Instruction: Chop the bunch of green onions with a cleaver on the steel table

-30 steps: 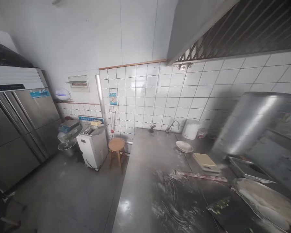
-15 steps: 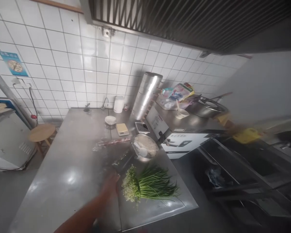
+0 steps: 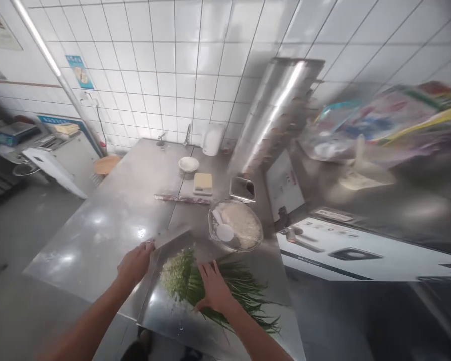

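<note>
My left hand [image 3: 135,261] grips a knife [image 3: 173,236]; my right hand [image 3: 215,288], fingers spread, rests on long green stalks [image 3: 195,283] on the bench [image 3: 128,215]. From the stalks, a bowl [image 3: 211,231] of pale powder [image 3: 244,220] sits close at one o'clock, a scale [image 3: 203,182] at twelve, a white-fronted unit [image 3: 315,260] at two. Bench edges run at three and six; its top stretches away toward ten.

The widest lane runs up the left side of the counter [image 3: 116,225], bare steel from the near-left corner nearly to the tap [image 3: 188,134] at the back edge. Mid-counter, a floury stick [image 3: 182,199] bars the way to the scale [image 3: 203,183]. A basin [image 3: 211,231] crowds the right edge. Nearer, the blade [image 3: 173,236] in the left hand [image 3: 134,265] juts between stick and greens [image 3: 176,276], the right hand [image 3: 214,288] covering those from above.
</note>
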A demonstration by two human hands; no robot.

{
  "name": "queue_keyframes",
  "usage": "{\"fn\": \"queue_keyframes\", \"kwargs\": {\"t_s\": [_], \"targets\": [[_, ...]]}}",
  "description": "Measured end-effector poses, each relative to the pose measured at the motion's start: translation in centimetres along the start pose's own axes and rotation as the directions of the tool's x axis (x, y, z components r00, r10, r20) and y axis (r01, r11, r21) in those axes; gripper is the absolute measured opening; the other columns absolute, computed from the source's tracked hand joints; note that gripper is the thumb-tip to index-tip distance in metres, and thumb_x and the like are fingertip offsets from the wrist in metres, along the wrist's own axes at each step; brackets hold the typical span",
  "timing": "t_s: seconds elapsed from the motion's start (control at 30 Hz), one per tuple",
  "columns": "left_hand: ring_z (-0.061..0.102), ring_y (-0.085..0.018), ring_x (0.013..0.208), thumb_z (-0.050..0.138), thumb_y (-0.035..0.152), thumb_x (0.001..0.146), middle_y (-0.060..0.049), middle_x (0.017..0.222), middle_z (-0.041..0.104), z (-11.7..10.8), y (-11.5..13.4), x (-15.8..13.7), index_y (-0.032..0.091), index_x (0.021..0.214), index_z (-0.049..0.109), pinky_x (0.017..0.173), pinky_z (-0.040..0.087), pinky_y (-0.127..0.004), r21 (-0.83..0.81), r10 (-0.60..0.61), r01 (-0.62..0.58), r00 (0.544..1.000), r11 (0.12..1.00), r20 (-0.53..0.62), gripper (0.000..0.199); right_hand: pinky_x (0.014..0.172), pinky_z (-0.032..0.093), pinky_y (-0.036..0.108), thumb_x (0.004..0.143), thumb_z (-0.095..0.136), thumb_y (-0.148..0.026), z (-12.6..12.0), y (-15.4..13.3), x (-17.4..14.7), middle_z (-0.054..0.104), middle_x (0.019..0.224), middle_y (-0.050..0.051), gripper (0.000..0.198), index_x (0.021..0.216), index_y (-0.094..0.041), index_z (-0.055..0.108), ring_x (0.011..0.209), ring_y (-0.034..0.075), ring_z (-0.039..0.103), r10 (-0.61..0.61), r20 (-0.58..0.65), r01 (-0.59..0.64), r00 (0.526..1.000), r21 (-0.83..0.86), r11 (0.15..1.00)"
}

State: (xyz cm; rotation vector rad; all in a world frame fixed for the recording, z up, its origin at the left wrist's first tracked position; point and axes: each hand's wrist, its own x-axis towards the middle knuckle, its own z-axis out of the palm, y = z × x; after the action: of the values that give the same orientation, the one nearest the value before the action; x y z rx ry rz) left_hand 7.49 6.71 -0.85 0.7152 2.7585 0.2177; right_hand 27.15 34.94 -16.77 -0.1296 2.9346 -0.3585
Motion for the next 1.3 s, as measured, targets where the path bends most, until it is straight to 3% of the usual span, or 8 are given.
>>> {"fn": "queue_keyframes", "kwargs": {"t_s": [0.07,0.17,0.37,0.57,0.8,0.93,1.1,1.3], "targets": [[0.071,-0.024,0.087,0.032,0.017,0.102,-0.01,0.115,0.07,-0.4,-0.4,-4.2,0.026,0.146,0.056,0.075,0.046,-0.035,0.044,-0.091,0.091,0.996,0.995,0.001,0.051,0.127,0.032,0.07,0.041,0.08,-0.093,2.7,-0.3,-1.1,0.045,0.163,0.027,0.165,0.167,-0.006,0.016,0.146,0.053,0.045,0.001,-0.048,-0.002,0.999,-0.019,1.0],[0.073,-0.025,0.091,0.029,0.03,0.105,-0.008,0.122,0.071,0.6,0.2,-10.5,0.029,0.146,0.052,0.075,0.049,-0.036,-0.079,-0.259,0.257,0.966,0.963,-0.006,0.047,0.127,0.037,0.06,0.057,0.087,-0.069,5.8,-1.2,-3.8,0.051,0.159,0.023,0.14,0.166,-0.006,0.023,0.143,0.045,0.05,0.074,-0.172,-0.081,0.982,-0.031,0.996],[0.075,-0.024,0.108,0.037,0.043,0.102,-0.004,0.131,0.075,8.1,5.1,-17.5,0.036,0.135,0.059,0.093,0.058,-0.038,-0.463,-0.4,0.405,0.909,0.788,0.115,0.041,0.12,0.045,0.051,0.074,0.074,-0.037,6.6,-0.7,-7.8,0.062,0.149,0.015,0.099,0.162,-0.016,0.033,0.135,0.036,0.057,0.213,-0.229,-0.221,0.95,-0.009,0.975],[0.069,-0.024,0.125,0.035,0.032,0.101,-0.012,0.135,0.074,13.9,9.4,-16.5,0.02,0.14,0.062,0.104,0.054,-0.034,-0.55,-0.128,0.274,0.949,0.789,0.29,0.049,0.124,0.041,0.052,0.075,0.075,-0.038,5.7,0.9,-9.4,0.062,0.148,0.015,0.096,0.16,-0.014,0.037,0.139,0.037,0.055,0.276,-0.226,-0.287,0.934,-0.016,0.958],[0.071,-0.025,0.114,0.028,0.031,0.105,-0.013,0.124,0.072,12.8,8.1,-13.9,0.018,0.139,0.057,0.091,0.052,-0.032,-0.439,-0.245,0.344,0.932,0.83,0.268,0.047,0.122,0.047,0.051,0.08,0.074,-0.036,6.4,-1.6,-6.3,0.056,0.156,0.014,0.097,0.164,-0.017,0.03,0.142,0.036,0.053,0.245,-0.182,-0.24,0.952,0.05,0.97],[0.071,-0.025,0.103,0.03,0.025,0.104,-0.011,0.123,0.066,12.3,8.2,-13.8,0.021,0.134,0.057,0.077,0.047,-0.034,-0.292,-0.22,0.284,0.948,0.913,0.232,0.04,0.127,0.041,0.054,0.078,0.077,-0.037,5.2,-3.5,-3.8,0.055,0.156,0.019,0.1,0.163,-0.012,0.031,0.145,0.038,0.051,0.211,-0.179,-0.197,0.961,0.092,0.976],[0.07,-0.02,0.098,0.031,0.005,0.097,-0.01,0.117,0.067,12.1,11.7,-13.8,0.02,0.115,0.058,0.076,0.044,-0.03,-0.193,-0.166,0.242,0.925,0.951,0.342,0.036,0.132,0.026,0.065,0.08,0.071,-0.072,1.6,-4.2,-3.8,0.046,0.163,0.024,0.118,0.164,-0.005,0.024,0.152,0.041,0.042,0.184,-0.2,-0.144,0.962,0.196,0.97],[0.068,-0.023,0.123,0.026,0.003,0.097,-0.019,0.144,0.063,13.5,12.7,-13.7,0.014,0.153,0.043,0.095,0.051,-0.03,-0.183,-0.115,0.186,0.933,0.965,0.342,0.059,0.133,0.025,0.061,0.107,0.04,-0.039,1.7,-7.1,-2.5,0.057,0.155,0.018,0.056,0.153,-0.008,0.048,0.15,0.033,0.046,0.391,-0.297,-0.332,0.871,0.231,0.915]]}}
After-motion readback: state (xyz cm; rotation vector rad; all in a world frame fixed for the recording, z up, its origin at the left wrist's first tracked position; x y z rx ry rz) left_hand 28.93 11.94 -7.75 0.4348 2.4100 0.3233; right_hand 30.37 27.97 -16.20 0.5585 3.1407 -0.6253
